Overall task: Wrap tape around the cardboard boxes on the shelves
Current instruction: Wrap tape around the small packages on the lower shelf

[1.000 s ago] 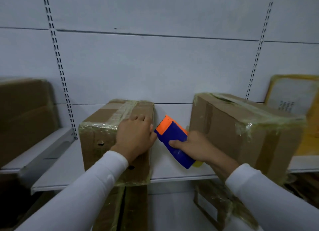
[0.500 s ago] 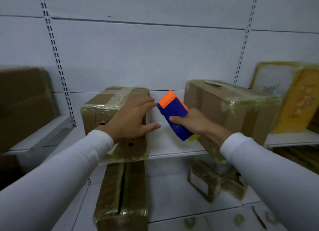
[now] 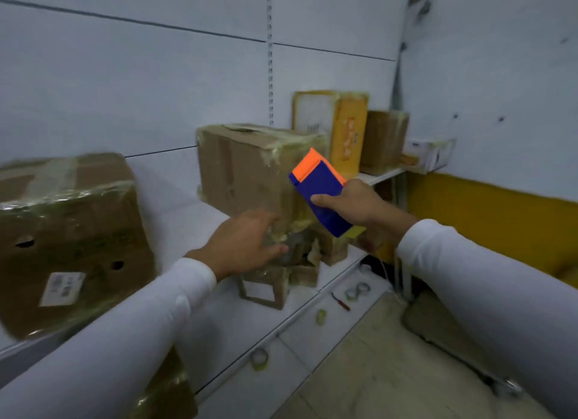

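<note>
the middle cardboard box [image 3: 250, 168], already skinned in yellowed tape, sits on the white shelf [image 3: 187, 224] against the back panel. my left hand [image 3: 247, 245] reaches toward its lower front corner, fingers spread and relaxed, holding nothing; blur hides whether they touch the cardboard. just right of that box my right hand [image 3: 353, 204] is wrapped around the blue and orange tape dispenser [image 3: 322, 193], orange end tilted up, apart from the box face. left of the box a second taped box [image 3: 68, 240] stands at the shelf edge; right of it, a yellow box [image 3: 344, 130] and a brown one [image 3: 386, 140]. loose tape rolls [image 3: 356, 292] lie below. my worry: the box's bottom corner looks torn, so a hard pull on fresh tape could rip it or drag the box off the shelf.
</note>
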The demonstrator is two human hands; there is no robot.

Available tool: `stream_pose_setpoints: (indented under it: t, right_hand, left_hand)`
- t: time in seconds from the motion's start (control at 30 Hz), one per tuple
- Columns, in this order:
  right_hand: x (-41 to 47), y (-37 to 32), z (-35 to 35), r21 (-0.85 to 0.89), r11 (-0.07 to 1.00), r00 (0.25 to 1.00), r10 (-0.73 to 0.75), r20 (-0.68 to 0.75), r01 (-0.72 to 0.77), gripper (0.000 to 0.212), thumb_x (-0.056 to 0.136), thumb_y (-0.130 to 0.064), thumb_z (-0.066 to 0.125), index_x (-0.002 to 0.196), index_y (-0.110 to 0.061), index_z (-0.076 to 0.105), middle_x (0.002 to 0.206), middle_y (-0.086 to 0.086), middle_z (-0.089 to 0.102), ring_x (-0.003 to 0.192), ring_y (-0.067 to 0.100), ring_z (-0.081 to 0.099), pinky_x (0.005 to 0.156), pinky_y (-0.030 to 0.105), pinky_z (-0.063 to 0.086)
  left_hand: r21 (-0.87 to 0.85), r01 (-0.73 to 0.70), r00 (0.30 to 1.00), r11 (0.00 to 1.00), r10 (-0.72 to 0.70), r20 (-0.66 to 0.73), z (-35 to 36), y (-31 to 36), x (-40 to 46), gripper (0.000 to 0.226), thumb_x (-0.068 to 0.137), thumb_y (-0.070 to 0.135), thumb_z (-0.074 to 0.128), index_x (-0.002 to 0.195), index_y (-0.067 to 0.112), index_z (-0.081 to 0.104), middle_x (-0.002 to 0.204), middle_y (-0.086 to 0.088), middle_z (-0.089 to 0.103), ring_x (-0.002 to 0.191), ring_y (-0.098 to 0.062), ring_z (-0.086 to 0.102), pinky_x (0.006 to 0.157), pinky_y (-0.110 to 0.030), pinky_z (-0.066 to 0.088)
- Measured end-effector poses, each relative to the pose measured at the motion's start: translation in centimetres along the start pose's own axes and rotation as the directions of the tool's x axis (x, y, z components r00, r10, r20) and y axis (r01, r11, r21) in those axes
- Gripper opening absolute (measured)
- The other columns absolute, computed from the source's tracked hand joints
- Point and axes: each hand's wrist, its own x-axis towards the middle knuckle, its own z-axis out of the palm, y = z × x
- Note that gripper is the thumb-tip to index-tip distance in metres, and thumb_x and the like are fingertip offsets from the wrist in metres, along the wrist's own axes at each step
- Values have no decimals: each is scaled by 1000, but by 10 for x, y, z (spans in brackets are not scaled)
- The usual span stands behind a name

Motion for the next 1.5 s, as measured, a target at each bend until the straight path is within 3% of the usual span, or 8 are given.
stream_pose_setpoints:
  t: [0.27, 0.37, 0.57, 0.73, 0.9, 1.1, 1.3, 1.5]
  right_hand:
    - [-21, 135, -57, 67, 970, 954, 242, -174, -234, 47, 85, -52, 66, 71, -12, 46, 69, 6, 52, 58, 18, 47, 52, 28, 32]
    - [-18, 188, -75, 109, 950, 928, 309, -207, -292, 45, 85, -51, 66, 72, -12, 47, 68, 4, 52, 57, 16, 47, 50, 27, 31]
    - [-4, 287, -125, 178, 912, 884, 405, -236, -370, 50, 83, -52, 68, 96, -5, 59, 88, 10, 64, 71, 21, 57, 56, 28, 38]
    - [19, 352, -158, 221, 890, 867, 445, -224, -399, 37, 86, -47, 68, 77, -16, 50, 73, 0, 55, 62, 13, 51, 50, 22, 34]
    - [50, 403, -168, 315, 848, 832, 503, -233, -425, 37, 87, -44, 67, 74, -16, 47, 70, -1, 53, 60, 12, 49, 49, 23, 32]
    - [101, 466, -170, 324, 813, 805, 559, -199, -484, 35, 88, -44, 67, 77, -15, 50, 72, -2, 56, 62, 9, 51, 49, 20, 32]
    - [175, 516, -185, 468, 716, 744, 647, -167, -517, 31, 86, -39, 70, 75, -15, 55, 78, 4, 61, 64, 13, 55, 51, 23, 38]
    - [236, 569, -195, 427, 704, 748, 658, -88, -568, 34, 86, -41, 69, 72, -14, 54, 69, 0, 59, 60, 11, 55, 48, 19, 36]
  left_hand:
    - [-98, -162, 971, 982, 176, 162, 84, 89, 77, 57, 85, 54, 59, 132, 24, 48, 130, -1, 55, 115, -21, 52, 91, -35, 47]
    - [-110, -193, 954, 975, 213, 213, 121, 126, 112, 57, 86, 54, 58, 132, 22, 48, 129, -2, 54, 114, -20, 52, 85, -30, 44]
    - [-140, -244, 928, 960, 273, 255, 184, 193, 186, 61, 87, 54, 56, 137, 21, 46, 138, -1, 50, 122, -19, 49, 97, -32, 41]
    - [-190, -221, 928, 957, 266, 262, 221, 229, 247, 62, 88, 54, 55, 140, 23, 42, 139, 0, 48, 125, -18, 46, 100, -32, 39]
    - [-183, -258, 903, 949, 304, 304, 257, 248, 298, 62, 92, 51, 53, 143, 19, 38, 144, -1, 43, 130, -18, 40, 102, -30, 34]
    - [-244, -273, 882, 931, 343, 323, 325, 257, 376, 60, 90, 48, 56, 139, 16, 43, 137, -4, 50, 124, -19, 47, 102, -34, 39]
    - [-354, -213, 876, 911, 338, 343, 383, 250, 465, 52, 91, 43, 57, 134, 14, 48, 130, -5, 54, 117, -20, 51, 98, -36, 43]
    - [-406, -147, 848, 902, 326, 417, 434, 250, 544, 48, 92, 42, 56, 132, 16, 49, 130, -2, 53, 118, -20, 51, 98, -38, 43]
